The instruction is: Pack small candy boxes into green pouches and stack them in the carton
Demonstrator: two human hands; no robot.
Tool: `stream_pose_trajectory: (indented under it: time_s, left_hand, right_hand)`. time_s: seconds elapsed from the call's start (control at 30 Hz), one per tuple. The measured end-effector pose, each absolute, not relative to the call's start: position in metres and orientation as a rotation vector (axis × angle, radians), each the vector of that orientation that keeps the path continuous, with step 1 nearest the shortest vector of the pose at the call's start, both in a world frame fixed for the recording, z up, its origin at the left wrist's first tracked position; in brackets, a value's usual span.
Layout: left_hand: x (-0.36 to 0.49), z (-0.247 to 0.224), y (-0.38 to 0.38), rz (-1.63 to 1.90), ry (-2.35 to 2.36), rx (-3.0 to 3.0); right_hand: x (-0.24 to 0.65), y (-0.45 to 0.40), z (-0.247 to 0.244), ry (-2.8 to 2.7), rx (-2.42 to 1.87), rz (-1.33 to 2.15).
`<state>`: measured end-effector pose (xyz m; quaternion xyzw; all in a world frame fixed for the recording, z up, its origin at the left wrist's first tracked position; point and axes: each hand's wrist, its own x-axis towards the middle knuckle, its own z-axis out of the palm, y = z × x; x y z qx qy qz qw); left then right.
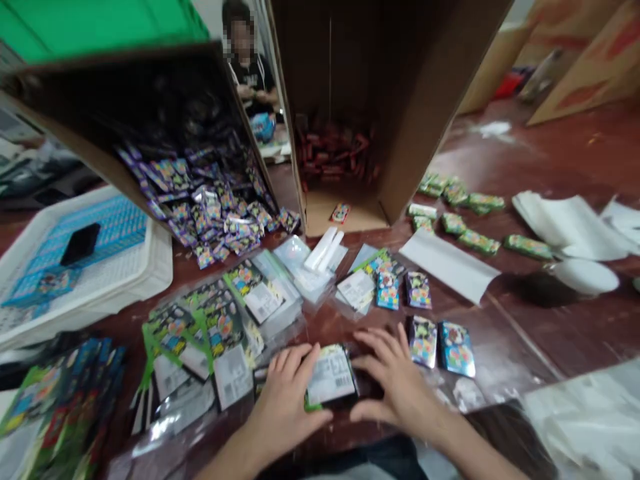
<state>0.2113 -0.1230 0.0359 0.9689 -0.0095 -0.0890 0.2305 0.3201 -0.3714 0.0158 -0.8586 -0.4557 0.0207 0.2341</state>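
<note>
A flat printed pack (330, 377) with a white barcode label lies on the table between my two hands. My left hand (285, 397) closes around its left end, fingers at the top edge and thumb by the bottom edge. On the other side my right hand (400, 383) is open, fingers spread, by the pack's right edge. Just beyond the right fingers are a dark small box (423, 341) and a blue small box (457, 348). Two more small boxes, one blue (387, 289) and one purple (419, 290), lie farther back.
Overlapping printed sleeves (220, 327) spread at left. A tipped carton (260, 143) spills purple packets (215, 213); another carton (425, 100) holds red packets. Green packets (477, 240) and white paper (450, 263) lie right. A white basket (160, 260) carries a black phone (81, 244). Another person (253, 80) sits behind.
</note>
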Motion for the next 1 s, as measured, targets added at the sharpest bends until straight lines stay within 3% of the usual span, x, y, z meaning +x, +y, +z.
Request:
stream_pose_trajectory:
  time_s: [0.17,0.27,0.37,0.57,0.7,0.83,1.0]
  left_hand:
    - [0.283,0.074,-0.128,-0.177,-0.073,2.667]
    - [0.385,0.103,-0.14,0.125,-0.028,2.706]
    - [0.506,0.112,-0.15,0.086,0.224,2.866]
    - [0.644,0.083,-0.147,-0.102,0.344,2.915]
    - [0.65,0.077,-0.138,-0.088,0.253,2.942]
    - [0.617,0.107,-0.144,-0.078,0.057,2.919]
    - [0.524,0.14,-0.171,-0.493,-0.803,2.676]
  right_hand:
    - [0.356,-0.387,0.019,-1.182,-2.383,-0.138]
    - [0.421,-0.413,0.032,-0.849,-2.39,-0.414]
    - [0.514,-0.442,0.045,-0.687,-2.418,-0.58]
    - [0.67,-0.467,0.056,-0.326,-2.814,-0.146]
    - [0.716,-0.439,0.048,-0.192,-2.89,0.075]
    - [0.725,-0.415,0.056,-0.136,-2.922,0.168]
    - [0.687,-0.428,0.093,-0.05,-2.862,0.059]
